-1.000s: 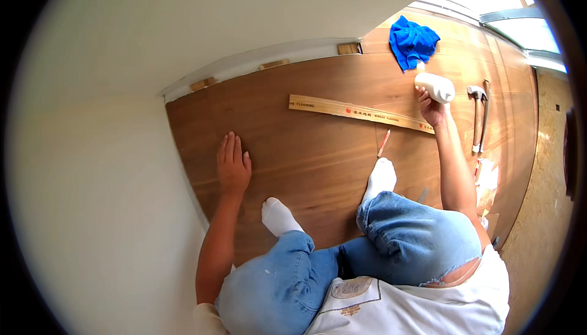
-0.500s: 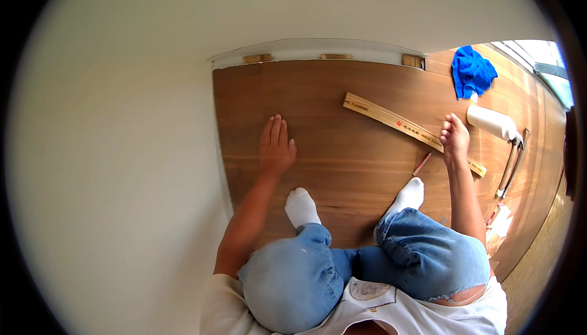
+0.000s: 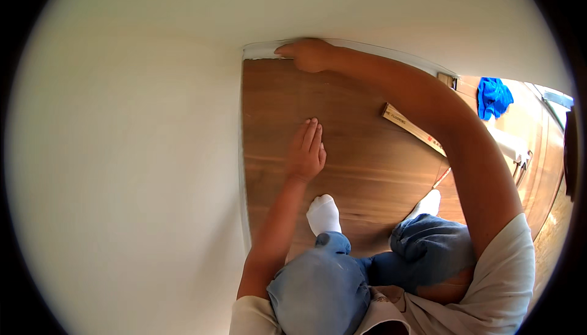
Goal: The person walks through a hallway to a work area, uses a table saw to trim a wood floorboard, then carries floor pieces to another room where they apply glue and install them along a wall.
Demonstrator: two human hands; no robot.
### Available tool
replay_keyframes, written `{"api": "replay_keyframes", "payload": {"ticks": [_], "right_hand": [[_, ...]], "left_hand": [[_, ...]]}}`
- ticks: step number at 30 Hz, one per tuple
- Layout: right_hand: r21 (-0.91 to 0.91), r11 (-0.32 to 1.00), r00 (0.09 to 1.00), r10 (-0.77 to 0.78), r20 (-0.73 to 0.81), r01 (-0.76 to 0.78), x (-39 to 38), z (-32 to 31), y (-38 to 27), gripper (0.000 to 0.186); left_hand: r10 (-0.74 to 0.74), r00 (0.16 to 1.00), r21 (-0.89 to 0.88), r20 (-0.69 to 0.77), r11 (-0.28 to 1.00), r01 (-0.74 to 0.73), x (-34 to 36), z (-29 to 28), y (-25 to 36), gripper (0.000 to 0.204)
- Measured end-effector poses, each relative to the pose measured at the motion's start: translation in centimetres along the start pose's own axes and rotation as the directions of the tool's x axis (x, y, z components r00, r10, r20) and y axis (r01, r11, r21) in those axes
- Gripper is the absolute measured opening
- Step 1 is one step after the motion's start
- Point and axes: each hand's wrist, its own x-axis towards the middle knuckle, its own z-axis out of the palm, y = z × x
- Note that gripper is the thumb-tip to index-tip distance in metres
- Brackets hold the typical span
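"First, state the grip."
"Right hand (image 3: 312,55): one finger extended at the off-white strip (image 3: 259,50) along the foot of the wall (image 3: 367,5); cannot tell whether anything is held. Left hand (image 3: 307,156): flat, empty-looking, on the wood flooring (image 3: 361,170)."
"Strip orientation?"
"Left-right, beyond the left hand; right hand nearer. Flooring: brown, streaked."

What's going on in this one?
A person's bare left hand rests, fingers together, on the brown wood-plank floor. Their bare right hand reaches across to the floor's far edge, by the narrow pale strip at the foot of the off-white wall; whether it grips anything is unclear. A flat light-wood batten lies partly hidden behind the right arm, and a crumpled blue cloth lies farther right.
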Motion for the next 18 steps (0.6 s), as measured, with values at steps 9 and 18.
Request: {"api": "replay_keyframes", "payload": {"ticks": [9,18], "right_hand": [[-0.125,0.984,0.992,0.126,-0.027,-0.129,0.3,0.8,-0.6,0.051],[-0.131,0.973,0.981,0.184,-0.055,-0.19,-6.2,-1.1,3.2,0.051]], "left_hand": [[-0.059,0.998,-0.078,-0.006,0.995,0.059,-0.5,0.3,0.0,0.047],[-0.058,0.998,-0.083,-0.009,0.995,0.057,-0.9,0.7,-0.2,0.048]]}}
